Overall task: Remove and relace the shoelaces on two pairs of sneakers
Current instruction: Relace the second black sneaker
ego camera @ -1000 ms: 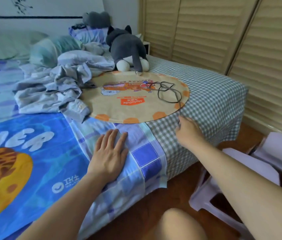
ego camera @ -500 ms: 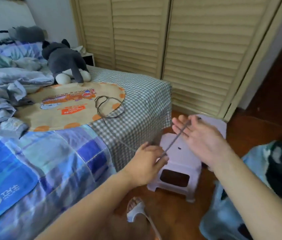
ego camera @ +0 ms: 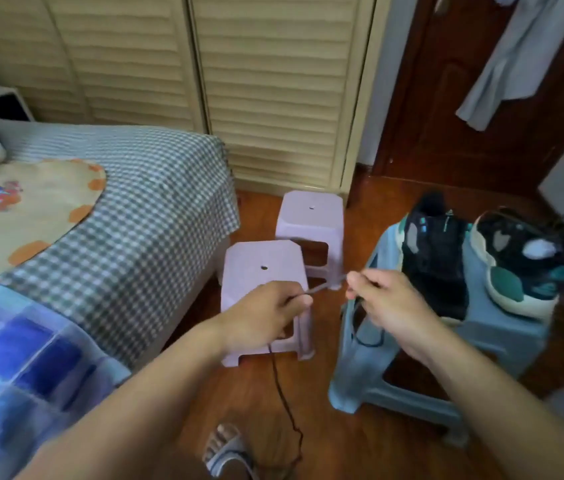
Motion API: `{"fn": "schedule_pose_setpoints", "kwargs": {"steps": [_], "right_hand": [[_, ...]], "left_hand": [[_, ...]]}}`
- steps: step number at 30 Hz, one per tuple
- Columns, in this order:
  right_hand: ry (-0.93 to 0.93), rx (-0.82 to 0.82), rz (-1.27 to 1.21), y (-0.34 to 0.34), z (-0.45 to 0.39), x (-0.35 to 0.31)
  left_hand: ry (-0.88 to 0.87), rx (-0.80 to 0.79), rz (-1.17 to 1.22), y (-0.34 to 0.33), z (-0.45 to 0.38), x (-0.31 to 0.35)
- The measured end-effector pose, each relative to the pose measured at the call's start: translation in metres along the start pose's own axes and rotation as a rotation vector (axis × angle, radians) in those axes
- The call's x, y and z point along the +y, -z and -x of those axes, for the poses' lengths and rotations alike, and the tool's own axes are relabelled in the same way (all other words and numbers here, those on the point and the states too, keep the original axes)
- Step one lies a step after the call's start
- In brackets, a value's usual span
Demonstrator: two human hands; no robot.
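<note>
A dark shoelace [ego camera: 322, 288] is stretched between my two hands in front of me. My left hand [ego camera: 266, 313] pinches it, and its long tail [ego camera: 282, 393] hangs down toward the floor. My right hand [ego camera: 387, 303] grips the other part, with a loop dangling below the fingers. Two black sneakers with teal and cream soles sit on a blue-grey stool [ego camera: 412, 372] at the right: one [ego camera: 434, 251] nearer me, the other [ego camera: 522, 261] further right, with dark laces trailing off it.
Two lilac plastic stools [ego camera: 266, 268] [ego camera: 311, 216] stand on the wooden floor between the bed [ego camera: 128, 209] and the blue-grey stool. Louvred wardrobe doors [ego camera: 273, 91] fill the back. A sandalled foot [ego camera: 228, 448] shows at the bottom.
My view swung right from the bed to the stools and sneakers. Both hands left the bed and took the lace, which came off the round mat and now spans between them.
</note>
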State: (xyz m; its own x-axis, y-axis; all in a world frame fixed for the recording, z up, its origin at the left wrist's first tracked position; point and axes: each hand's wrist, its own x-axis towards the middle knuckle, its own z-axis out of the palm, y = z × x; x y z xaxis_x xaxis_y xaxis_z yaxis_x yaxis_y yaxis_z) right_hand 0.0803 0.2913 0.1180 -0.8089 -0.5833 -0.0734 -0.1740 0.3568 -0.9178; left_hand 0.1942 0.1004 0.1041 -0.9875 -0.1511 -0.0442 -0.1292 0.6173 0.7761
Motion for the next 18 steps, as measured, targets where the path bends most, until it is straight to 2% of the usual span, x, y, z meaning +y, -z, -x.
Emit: {"fn": "schedule_pose_setpoints", "kwargs": {"steps": [2, 3, 4, 5, 8, 9, 11, 12, 15, 16, 18], "right_hand": [[-0.051, 0.312, -0.309, 0.029, -0.004, 0.012], [-0.042, 0.447, -0.365, 0.046, -0.003, 0.020], [-0.002, 0.532, -0.300, 0.060, -0.001, 0.022], [0.040, 0.544, -0.088, 0.072, 0.002, 0.024], [-0.076, 0.270, 0.677, 0.099, 0.010, 0.026], [-0.053, 0.228, 0.837, 0.103, 0.014, 0.027], [0.131, 0.178, 0.878, 0.107, 0.022, 0.023], [0.197, 0.101, 0.847, 0.106, 0.026, 0.021], [0.142, -0.268, 0.633, 0.090, 0.027, 0.034], [0.147, -0.337, 0.619, 0.084, 0.025, 0.046], [0.164, -0.370, 0.596, 0.079, 0.019, 0.064]], "left_hand": [[0.034, -0.033, -0.032, 0.001, -0.012, -0.015], [0.045, -0.066, -0.081, -0.002, -0.020, -0.017], [0.047, -0.109, -0.123, -0.002, -0.026, -0.015], [0.027, -0.160, -0.126, -0.004, -0.032, -0.009], [-0.069, -0.282, 0.006, -0.023, -0.055, 0.031], [-0.090, -0.312, 0.001, -0.030, -0.060, 0.041], [-0.127, -0.409, -0.073, -0.043, -0.068, 0.056], [-0.158, -0.466, -0.133, -0.048, -0.070, 0.061], [-0.249, -0.569, -0.251, -0.064, -0.078, 0.074], [-0.252, -0.566, -0.236, -0.069, -0.082, 0.080], [-0.246, -0.556, -0.182, -0.075, -0.086, 0.085]]}}
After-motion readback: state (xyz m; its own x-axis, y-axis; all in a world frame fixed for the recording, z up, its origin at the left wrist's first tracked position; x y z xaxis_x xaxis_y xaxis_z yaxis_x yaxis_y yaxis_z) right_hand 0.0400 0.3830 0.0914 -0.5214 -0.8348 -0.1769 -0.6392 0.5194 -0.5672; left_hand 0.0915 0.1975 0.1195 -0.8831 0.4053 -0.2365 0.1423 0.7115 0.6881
